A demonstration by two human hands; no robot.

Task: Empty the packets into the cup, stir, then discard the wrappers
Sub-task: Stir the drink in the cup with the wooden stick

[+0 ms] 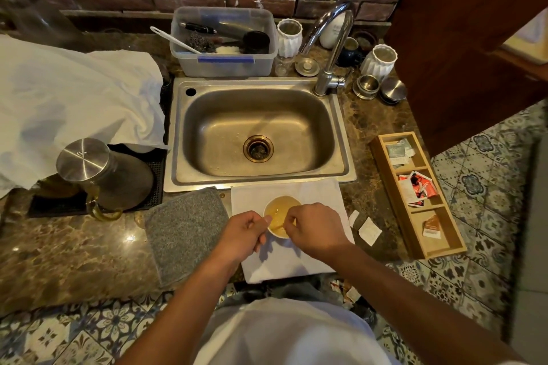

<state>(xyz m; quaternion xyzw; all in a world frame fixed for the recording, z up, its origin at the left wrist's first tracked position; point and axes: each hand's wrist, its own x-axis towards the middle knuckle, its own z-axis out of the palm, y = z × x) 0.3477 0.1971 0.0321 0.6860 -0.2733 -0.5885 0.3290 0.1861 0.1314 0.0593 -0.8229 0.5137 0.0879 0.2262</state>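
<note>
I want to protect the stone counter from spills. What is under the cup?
The cup stands on a white cloth spread in front of the sink. Both hands crowd its near rim, the left hand and right hand, so its base is hidden.

Warm dim indoor light, glare spots on the marble counter (74,249), wide-angle bending at edges, soft blurred corners

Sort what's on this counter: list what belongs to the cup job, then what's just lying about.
Job: cup, stirrer in the right hand, left hand at the rim, torn wrappers, packet tray.

Lying about: sink, tap, tub, kettle, grey cloth, white jars.
</note>
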